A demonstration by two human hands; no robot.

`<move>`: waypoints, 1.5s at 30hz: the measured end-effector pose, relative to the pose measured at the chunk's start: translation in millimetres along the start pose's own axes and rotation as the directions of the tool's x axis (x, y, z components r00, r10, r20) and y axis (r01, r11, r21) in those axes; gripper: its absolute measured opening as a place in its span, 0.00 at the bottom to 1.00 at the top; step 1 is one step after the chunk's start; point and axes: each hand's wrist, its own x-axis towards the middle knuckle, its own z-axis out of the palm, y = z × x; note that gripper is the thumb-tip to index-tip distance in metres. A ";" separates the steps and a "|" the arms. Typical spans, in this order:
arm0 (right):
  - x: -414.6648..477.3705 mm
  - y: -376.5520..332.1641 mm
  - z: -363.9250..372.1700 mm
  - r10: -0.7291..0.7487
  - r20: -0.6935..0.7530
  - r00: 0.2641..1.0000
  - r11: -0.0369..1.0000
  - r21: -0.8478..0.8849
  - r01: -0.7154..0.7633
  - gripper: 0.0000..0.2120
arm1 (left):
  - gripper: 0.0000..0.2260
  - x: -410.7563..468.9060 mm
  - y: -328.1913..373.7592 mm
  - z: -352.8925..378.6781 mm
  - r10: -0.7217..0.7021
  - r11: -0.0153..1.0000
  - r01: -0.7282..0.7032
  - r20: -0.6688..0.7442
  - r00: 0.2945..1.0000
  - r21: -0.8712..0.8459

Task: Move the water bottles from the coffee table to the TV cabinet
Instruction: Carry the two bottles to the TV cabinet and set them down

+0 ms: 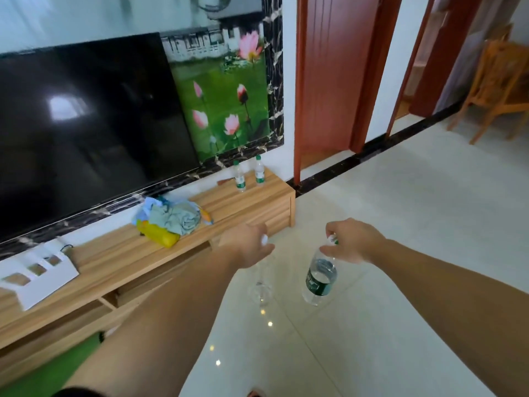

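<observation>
ur right hand (353, 242) pinches green-label bottle (319, 277) by its cap; left hand (247, 243) grips clear bottle (263, 287) top. both hang below ur grips, tv cabinet (177, 253) beyond w/ 2 bottles (249, 174).

The single head camera is looking forward and down from standing height, facing the TV cabinet (171, 262) and tiled floor (400, 224) nearby.

2 hands (247, 245) (353, 242) gripping bottles (319, 279)

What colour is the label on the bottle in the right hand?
Dark green, on the bottle hanging from the right hand; seen in the head view.
</observation>
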 end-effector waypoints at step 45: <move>530.9 69.5 -4.3 -0.158 0.402 0.902 0.987 0.101 0.127 0.09 | 0.18 424.9 -167.3 26.6 -0.230 0.960 0.252 0.176 0.957 -0.118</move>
